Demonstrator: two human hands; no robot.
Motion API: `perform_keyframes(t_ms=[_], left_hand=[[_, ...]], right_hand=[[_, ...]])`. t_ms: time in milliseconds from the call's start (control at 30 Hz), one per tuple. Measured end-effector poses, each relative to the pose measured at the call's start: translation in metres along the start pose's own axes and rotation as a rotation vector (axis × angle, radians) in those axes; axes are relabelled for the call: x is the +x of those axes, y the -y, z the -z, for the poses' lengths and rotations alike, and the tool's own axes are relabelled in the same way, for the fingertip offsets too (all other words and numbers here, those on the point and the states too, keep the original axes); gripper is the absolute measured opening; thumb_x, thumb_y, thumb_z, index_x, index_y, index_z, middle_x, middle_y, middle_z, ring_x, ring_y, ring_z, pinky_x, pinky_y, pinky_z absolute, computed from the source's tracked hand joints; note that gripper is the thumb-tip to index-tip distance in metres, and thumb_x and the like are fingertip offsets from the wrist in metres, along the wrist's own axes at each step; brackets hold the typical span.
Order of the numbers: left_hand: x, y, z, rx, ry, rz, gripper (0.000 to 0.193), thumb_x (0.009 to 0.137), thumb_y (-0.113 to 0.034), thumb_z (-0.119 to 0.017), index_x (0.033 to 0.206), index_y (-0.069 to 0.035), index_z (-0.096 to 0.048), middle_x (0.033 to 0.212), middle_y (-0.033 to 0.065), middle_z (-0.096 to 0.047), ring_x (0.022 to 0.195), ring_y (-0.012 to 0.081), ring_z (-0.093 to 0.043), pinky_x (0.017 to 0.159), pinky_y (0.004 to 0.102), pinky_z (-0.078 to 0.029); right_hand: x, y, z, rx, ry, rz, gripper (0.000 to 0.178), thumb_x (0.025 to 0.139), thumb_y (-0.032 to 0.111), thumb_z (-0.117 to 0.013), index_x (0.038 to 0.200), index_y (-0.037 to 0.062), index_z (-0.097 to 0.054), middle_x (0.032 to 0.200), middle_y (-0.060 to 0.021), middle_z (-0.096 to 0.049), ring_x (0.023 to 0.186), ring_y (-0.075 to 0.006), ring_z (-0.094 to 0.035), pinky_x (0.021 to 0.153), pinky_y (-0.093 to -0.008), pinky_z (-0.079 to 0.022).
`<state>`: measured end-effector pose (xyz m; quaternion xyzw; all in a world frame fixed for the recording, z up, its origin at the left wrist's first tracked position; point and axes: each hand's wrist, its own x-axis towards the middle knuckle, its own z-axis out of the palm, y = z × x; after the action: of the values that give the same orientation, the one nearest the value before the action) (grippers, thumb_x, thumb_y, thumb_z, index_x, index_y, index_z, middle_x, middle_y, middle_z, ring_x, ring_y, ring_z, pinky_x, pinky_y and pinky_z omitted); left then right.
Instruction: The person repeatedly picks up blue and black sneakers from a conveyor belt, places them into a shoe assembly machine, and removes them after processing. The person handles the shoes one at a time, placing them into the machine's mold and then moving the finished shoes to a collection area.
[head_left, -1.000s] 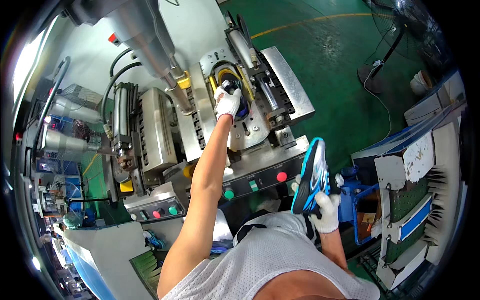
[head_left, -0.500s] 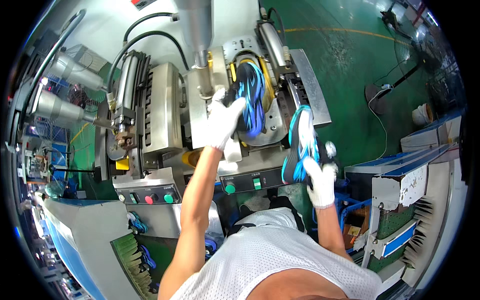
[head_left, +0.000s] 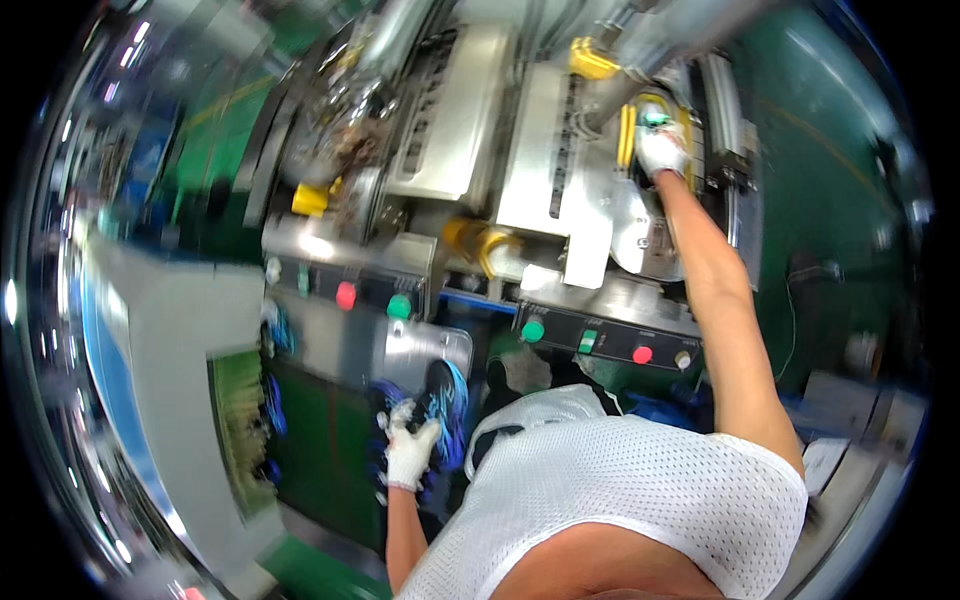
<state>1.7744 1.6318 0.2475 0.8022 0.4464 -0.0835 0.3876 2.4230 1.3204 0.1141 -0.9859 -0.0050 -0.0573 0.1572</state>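
Note:
My left hand (head_left: 410,455), in a white glove, is down low by my left side, shut on a dark shoe with bright blue stripes (head_left: 446,400). My right hand (head_left: 660,150), also gloved, reaches far up into the grey press machine. It rests at a yellow-rimmed cradle (head_left: 627,135) under the metal head. The picture is blurred there, so whatever lies under that glove stays hidden. My right forearm crosses over the machine's plate (head_left: 590,200).
A black control strip (head_left: 600,340) with green and red buttons runs along the machine front; a second panel (head_left: 345,292) sits further left. More blue shoes lie on a green rack (head_left: 245,420) at my left. Green floor (head_left: 830,190) at the right.
The view has swung left. My left hand came off the machine and dropped low with the blue-striped shoe. My right hand rose from waist height to the cradle.

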Motion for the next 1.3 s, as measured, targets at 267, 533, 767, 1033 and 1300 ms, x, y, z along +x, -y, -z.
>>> perform_keyframes(t_ms=[267,533,767,1033,1300], left_hand=[[0.082,0.124,-0.112,-0.182,-0.426,0.372,0.078,0.087,-0.050,-0.071,0.142,0.000,-0.045,0.126,0.0262,-0.064,0.118,0.0419,-0.062,0.099,0.0482,-0.048],[0.062,0.151,-0.104,-0.297,-0.379,0.126,0.074,0.088,-0.041,-0.074,0.141,0.003,-0.046,0.133,0.0284,-0.057,0.121,0.0442,-0.058,0.103,0.0464,-0.047],[0.011,0.191,-0.047,-0.547,-0.621,0.002,0.062,0.091,-0.007,-0.070,0.144,0.004,-0.041,0.143,0.0231,-0.050,0.133,0.0327,-0.053,0.114,0.0421,-0.042],[0.077,0.205,-0.098,-0.511,-0.603,0.193,0.089,0.071,-0.013,-0.084,0.144,0.000,-0.035,0.144,0.0285,-0.039,0.135,0.0449,-0.041,0.114,0.0475,-0.037],[0.088,0.230,-0.074,-0.707,-0.345,0.159,0.081,0.076,-0.024,-0.083,0.140,0.002,-0.041,0.134,0.0260,-0.054,0.122,0.0427,-0.055,0.107,0.0469,-0.044]], right_hand=[[-0.004,-0.003,0.066,0.452,0.331,-0.129,0.048,0.092,0.041,-0.073,0.120,0.0018,-0.068,0.100,-0.0043,-0.068,0.084,-0.0158,-0.063,0.073,-0.0310,-0.050],[-0.378,0.146,0.067,0.248,0.207,0.771,0.075,0.090,0.022,-0.071,0.153,-0.0001,-0.038,0.157,-0.0238,-0.037,0.147,-0.0363,-0.035,0.121,-0.0462,-0.027],[-0.456,0.180,0.021,-0.555,0.388,0.932,0.099,0.080,0.044,-0.071,0.155,-0.0053,-0.030,0.163,-0.0285,-0.023,0.154,-0.0446,-0.015,0.122,-0.0627,-0.006],[-0.636,0.266,-0.077,0.203,0.882,0.634,0.071,0.080,0.027,-0.077,0.139,-0.0016,-0.048,0.134,-0.0231,-0.056,0.123,-0.0402,-0.057,0.104,-0.0448,-0.045],[-0.626,0.290,-0.056,0.239,0.898,0.100,0.066,0.078,0.042,-0.082,0.114,-0.0102,-0.066,0.108,-0.0238,-0.071,0.100,-0.0325,-0.070,0.088,-0.0433,-0.055]])
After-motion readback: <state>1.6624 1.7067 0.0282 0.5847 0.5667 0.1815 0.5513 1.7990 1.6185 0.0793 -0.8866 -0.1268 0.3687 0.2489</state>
